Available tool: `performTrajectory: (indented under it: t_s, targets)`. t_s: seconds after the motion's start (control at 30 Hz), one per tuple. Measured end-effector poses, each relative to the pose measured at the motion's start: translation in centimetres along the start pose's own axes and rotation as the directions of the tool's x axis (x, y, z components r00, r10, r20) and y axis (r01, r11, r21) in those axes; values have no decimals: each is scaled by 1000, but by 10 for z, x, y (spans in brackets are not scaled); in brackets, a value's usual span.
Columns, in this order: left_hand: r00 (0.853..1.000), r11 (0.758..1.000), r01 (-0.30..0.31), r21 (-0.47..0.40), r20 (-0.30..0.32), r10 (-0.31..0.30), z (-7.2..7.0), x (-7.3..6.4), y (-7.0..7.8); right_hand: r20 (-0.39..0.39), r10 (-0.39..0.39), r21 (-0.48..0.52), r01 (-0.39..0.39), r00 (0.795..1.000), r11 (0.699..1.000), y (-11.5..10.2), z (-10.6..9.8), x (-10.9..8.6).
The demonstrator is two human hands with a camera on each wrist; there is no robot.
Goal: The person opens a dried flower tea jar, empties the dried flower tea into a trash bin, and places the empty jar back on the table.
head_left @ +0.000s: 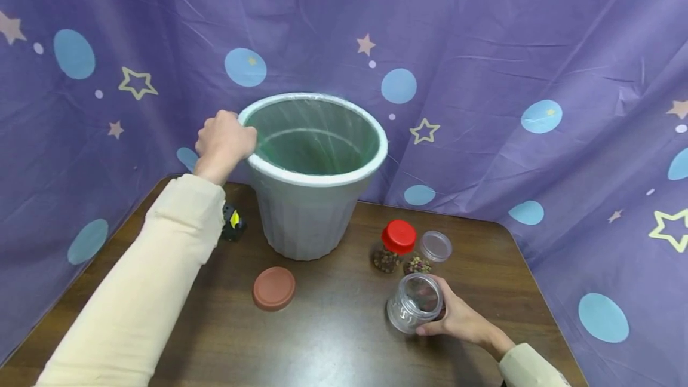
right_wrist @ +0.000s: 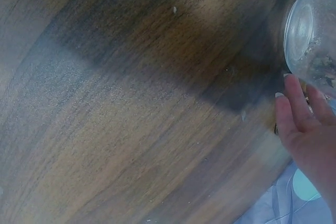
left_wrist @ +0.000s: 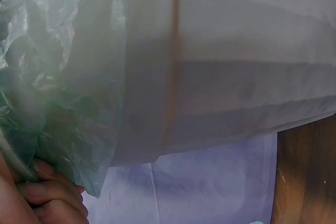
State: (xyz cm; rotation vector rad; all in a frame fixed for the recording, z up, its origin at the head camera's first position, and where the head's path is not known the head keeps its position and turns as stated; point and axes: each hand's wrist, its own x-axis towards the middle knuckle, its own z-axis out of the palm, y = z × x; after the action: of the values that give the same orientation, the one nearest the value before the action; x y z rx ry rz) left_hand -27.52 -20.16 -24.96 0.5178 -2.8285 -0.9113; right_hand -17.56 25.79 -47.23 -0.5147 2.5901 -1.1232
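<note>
1. A purple curtain (head_left: 473, 28) with stars and ovals backed the scene, and there was the brown table (head_left: 226, 339) in front!
2. The left hand (head_left: 228, 136) had its fingers curled over the near-left rim of the bin (head_left: 306, 232), pinching the green bag (head_left: 322, 154) against it. Lining looked done, I judged: the bag already ran down inside, right of that grip.
3. Over to the right hand (head_left: 457, 315): thumb and fingers spread around the open jar (head_left: 400, 312), which sat within that grip, mouth up; whether it touched the table, I couldn't tell.
4. Its top was off! A pink lid (head_left: 274, 288), perhaps its own, lay well left of that grip, so closing was not done.
5. Just beyond that grip, the red-lidded jar (head_left: 395, 246) and the clear-lidded jar (head_left: 428, 252) held dried bits, both capped.
6. Was the open jar empty? It seemed so from above; the right wrist view showed bits in or behind it.
</note>
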Motion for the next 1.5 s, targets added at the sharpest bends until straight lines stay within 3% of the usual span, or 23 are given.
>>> performTrajectory:
  t_s: [0.37, 0.6, 0.73, 1.1, 1.33, 1.5]
  targets:
    - [1000, 999, -4, -50, -6, 4, 3, 3, -6, -1, 20, 1, -20, 1000, 1000, -2, 1, 0]
    - [1000, 977, -18, -214, -12, 15, 5, 1, -10, -16, 32, -12, -32, 999, 999, -5, 0, -1]
    - [1000, 964, -13, -265, -3, 12, 6, 1, -10, -10, 10, -29, -10, 1000, 1000, -7, -2, -1]
    - [1000, 958, -21, -286, 7, 24, 4, 0, -11, 33, 30, -12, -30, 999, 999, -5, -5, 0]
    - [998, 970, -52, -236, 33, 61, 2, 0, -12, 100, -4, 128, -8, 995, 992, -5, -9, 0]
    - [995, 968, -57, -246, 63, 75, 0, 0, -13, 141, -17, 146, -3, 990, 989, -8, -15, -2]
